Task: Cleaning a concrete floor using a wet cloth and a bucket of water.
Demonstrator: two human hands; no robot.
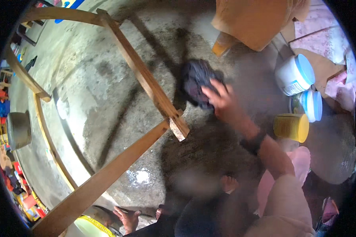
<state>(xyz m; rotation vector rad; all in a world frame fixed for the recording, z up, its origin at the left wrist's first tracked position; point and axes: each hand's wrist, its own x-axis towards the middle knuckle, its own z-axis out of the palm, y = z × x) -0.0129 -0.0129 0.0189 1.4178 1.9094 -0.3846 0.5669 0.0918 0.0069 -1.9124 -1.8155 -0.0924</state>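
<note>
Floor (pixel 87 71): grey concrete, mottled, with wet patches.
Wooden frame (pixel 146 81): long, grained bars joined at corners.
Basin (pixel 94 224): yellow-rimmed, pale inside.
White tub (pixel 292 77): smooth, cylindrical, blue-lidded.
Dark cloth (pixel 194 81): bunched, wrinkled; on the floor right of the frame, we trace its long axis from upper left to lower right.
Right hand (pixel 222 103): fingers over the cloth; we cannot tell whether they clamp it.
Left hand (pixel 127 219): fingers apart, near the basin.
</note>
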